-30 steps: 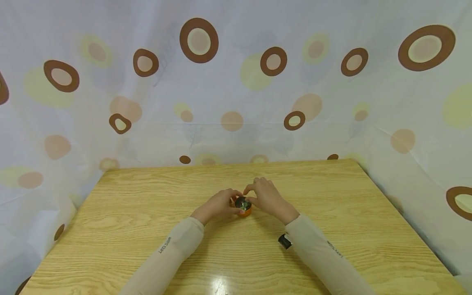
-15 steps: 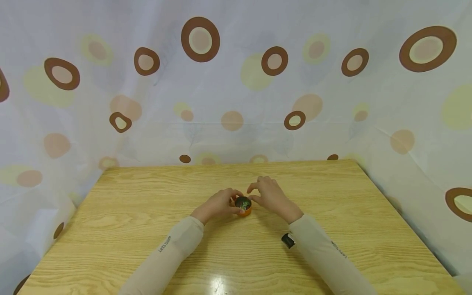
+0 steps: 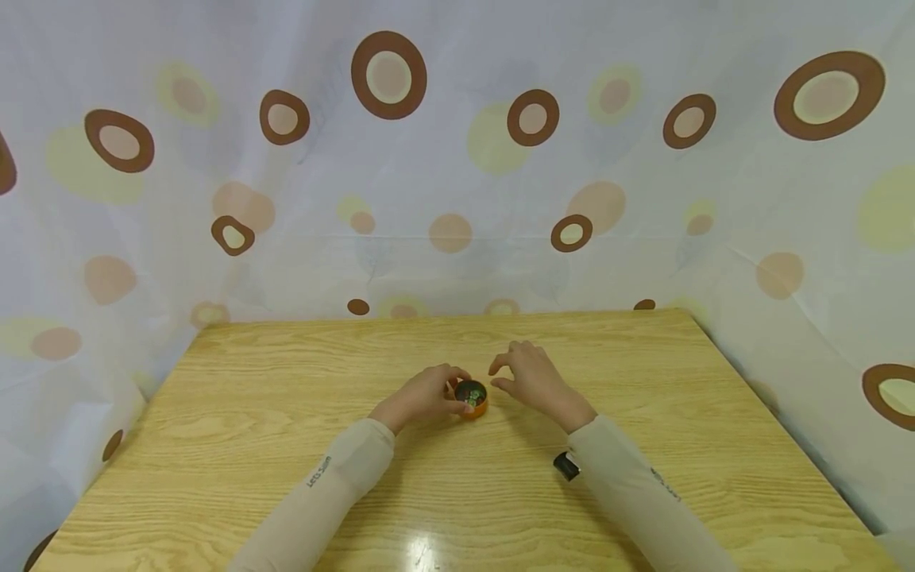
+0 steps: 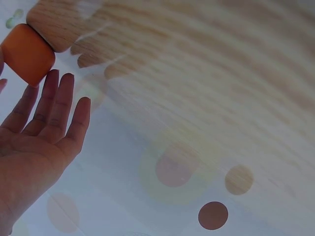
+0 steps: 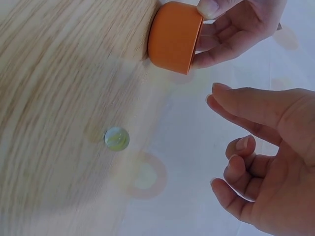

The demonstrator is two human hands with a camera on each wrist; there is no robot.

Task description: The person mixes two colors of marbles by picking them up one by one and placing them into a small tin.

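A small round orange cup [image 3: 473, 411] stands on the wooden table, its mouth facing up. Several shiny greenish marbles [image 3: 472, 397] show inside it. My left hand [image 3: 427, 395] holds the cup from the left, thumb at the near rim and fingers at the far side. Just right of the cup, my right hand [image 3: 534, 381] hovers with fingers loosely bent and thumb and forefinger apart, holding nothing. In the right wrist view a clear glass marble [image 5: 116, 138] with a yellow-green swirl lies on the table outside the orange cup [image 5: 175, 37].
The light wooden table [image 3: 322, 357] runs back to a white curtain [image 3: 450, 183] printed with brown, pink and yellow rounds. A small black device [image 3: 568, 466] shows beside the right sleeve [image 3: 629, 477].
My right hand has drawn back to the right from the cup's rim, and the cup's inside shows more fully. The left hand keeps its hold on the cup in the same place.
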